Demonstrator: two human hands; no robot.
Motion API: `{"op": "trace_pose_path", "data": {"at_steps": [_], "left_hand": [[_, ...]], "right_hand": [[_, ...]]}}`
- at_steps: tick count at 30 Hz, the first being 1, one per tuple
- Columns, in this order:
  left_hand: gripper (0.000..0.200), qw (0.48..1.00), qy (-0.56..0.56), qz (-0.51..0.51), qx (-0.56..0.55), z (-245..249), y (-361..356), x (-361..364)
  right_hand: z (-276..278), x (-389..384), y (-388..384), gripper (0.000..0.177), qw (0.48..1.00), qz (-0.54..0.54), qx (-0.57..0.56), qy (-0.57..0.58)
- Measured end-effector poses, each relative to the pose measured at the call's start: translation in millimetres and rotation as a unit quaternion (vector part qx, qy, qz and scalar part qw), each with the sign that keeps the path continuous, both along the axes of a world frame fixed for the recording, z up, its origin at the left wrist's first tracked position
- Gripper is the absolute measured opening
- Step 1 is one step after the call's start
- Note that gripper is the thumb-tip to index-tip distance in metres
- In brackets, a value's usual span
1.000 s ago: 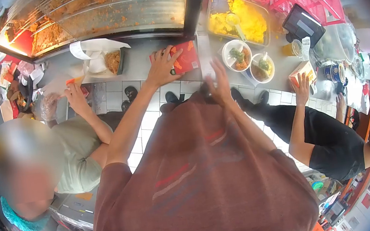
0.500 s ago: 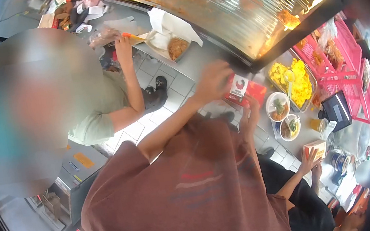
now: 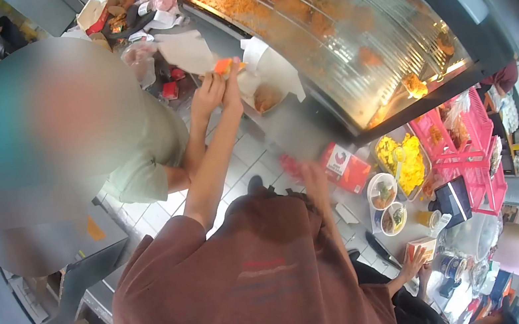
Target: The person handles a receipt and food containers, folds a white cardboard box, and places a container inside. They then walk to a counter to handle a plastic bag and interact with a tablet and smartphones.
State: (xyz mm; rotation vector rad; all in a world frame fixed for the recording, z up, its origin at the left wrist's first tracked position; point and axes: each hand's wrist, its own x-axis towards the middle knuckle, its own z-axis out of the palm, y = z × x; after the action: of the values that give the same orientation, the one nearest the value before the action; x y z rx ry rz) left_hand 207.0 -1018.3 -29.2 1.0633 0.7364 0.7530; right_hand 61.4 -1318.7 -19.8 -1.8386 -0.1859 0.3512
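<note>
My left hand reaches far forward to an orange-and-yellow packet, its fingers closed at one end. A co-worker's hand is at the same packet, right beside mine. Just beyond lies an open white paper box with a piece of fried chicken in it. My right hand, smeared by motion, is low at the counter's near edge. A blurred red item shows at its fingertips; I cannot tell whether they grip it. To the right of that hand stands a red carton with a white rooster label.
A lit glass display case of fried chicken stands ahead. On the right are a tray of yellow food, two bowls, a tablet and pink baskets. Another person's hand holds a small box at lower right.
My left hand has left the red carton and moved forward to the packet at the co-worker's hand. My right hand has moved left off the carton, which now stands alone on the counter.
</note>
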Motion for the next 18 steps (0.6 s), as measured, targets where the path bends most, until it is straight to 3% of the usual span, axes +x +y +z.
{"op": "trace_pose_path", "data": {"at_steps": [1,3,4,5,7,8,10,11,13,14,15,17,18], "left_hand": [[0.065,1.0,-0.008,-0.001,-0.003,3,-3,0],[0.091,0.984,0.135,-0.081,0.078,6,-14,-7],[0.058,0.991,0.109,-0.045,0.065,17,-26,-13],[0.058,0.991,0.107,-0.049,0.063,13,-37,-13],[0.074,0.996,-0.03,0.03,0.074,-4,-57,-13],[0.074,0.997,-0.029,0.027,0.071,11,-70,-24],[0.058,0.998,-0.003,-0.059,-0.02,58,-92,-57],[0.058,0.998,-0.001,-0.062,-0.022,56,-97,-66],[0.036,0.997,-0.057,-0.061,0.008,50,-107,-80],[0.031,0.991,-0.11,-0.048,-0.054,43,-112,-85],[0.031,0.992,-0.101,-0.052,-0.055,45,-115,-93],[0.029,0.957,-0.216,-0.111,-0.159,61,-117,-110],[0.028,0.959,-0.206,-0.128,-0.147,64,-119,-116]], "right_hand": [[-2,-3,0,0.03,1.0,-0.001,-0.003,-0.008],[-10,-7,-1,0.03,0.997,0.02,0.036,0.058],[-11,-8,-1,0.031,0.998,0.02,0.041,0.049],[-11,-9,-3,0.031,0.998,0.016,0.039,0.048],[-7,-11,-6,0.031,0.998,-0.016,0.028,0.049],[-3,-12,-8,0.031,0.998,-0.019,0.025,0.05],[8,-11,-10,0.032,0.999,-0.034,0.005,0.022],[16,-7,-9,0.032,0.999,-0.038,0.003,0.023],[39,7,-4,0.03,0.997,-0.059,0.038,-0.024],[55,18,0,0.03,0.996,-0.068,0.044,-0.03],[73,29,8,0.031,0.995,-0.077,0.051,-0.032],[98,50,33,0.032,0.98,-0.101,0.143,-0.096],[114,57,43,0.032,0.979,-0.078,0.156,-0.107]]}}
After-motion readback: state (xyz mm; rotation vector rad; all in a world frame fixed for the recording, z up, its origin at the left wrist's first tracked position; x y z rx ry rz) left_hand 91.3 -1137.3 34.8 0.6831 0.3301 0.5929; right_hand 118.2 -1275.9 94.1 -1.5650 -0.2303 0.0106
